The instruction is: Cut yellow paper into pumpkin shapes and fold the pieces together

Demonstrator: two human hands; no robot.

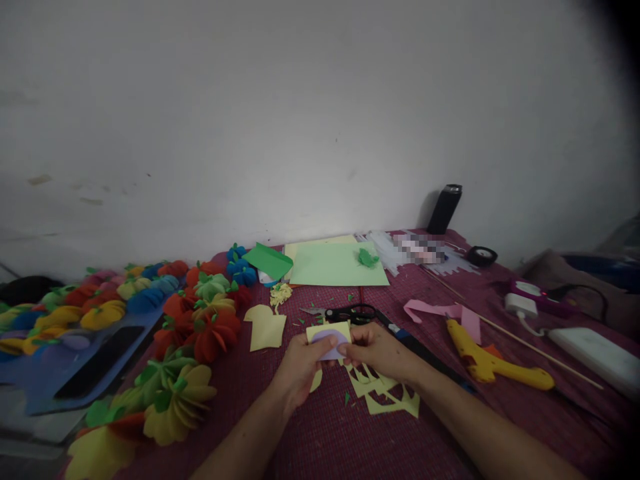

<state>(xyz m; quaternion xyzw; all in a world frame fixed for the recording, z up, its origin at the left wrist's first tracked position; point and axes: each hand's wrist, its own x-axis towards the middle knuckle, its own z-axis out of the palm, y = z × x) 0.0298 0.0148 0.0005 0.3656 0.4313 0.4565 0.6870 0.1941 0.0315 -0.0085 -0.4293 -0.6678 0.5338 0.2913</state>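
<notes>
My left hand pinches a purple paper circle laid over a small yellow paper piece. From the other side, my right hand grips the same two pieces, its thumb near the left thumb. Just behind the hands lie black-handled scissors. Yellow paper offcuts with cut-out holes spread below my right hand. To the left are yellow cut paper pieces. The fingers behind the papers are hidden.
Folded paper pumpkins crowd the left side, near a black phone. Green paper sheets lie at the back. A yellow glue gun, wooden stick, pink strip, white power bank and black bottle stand or lie right.
</notes>
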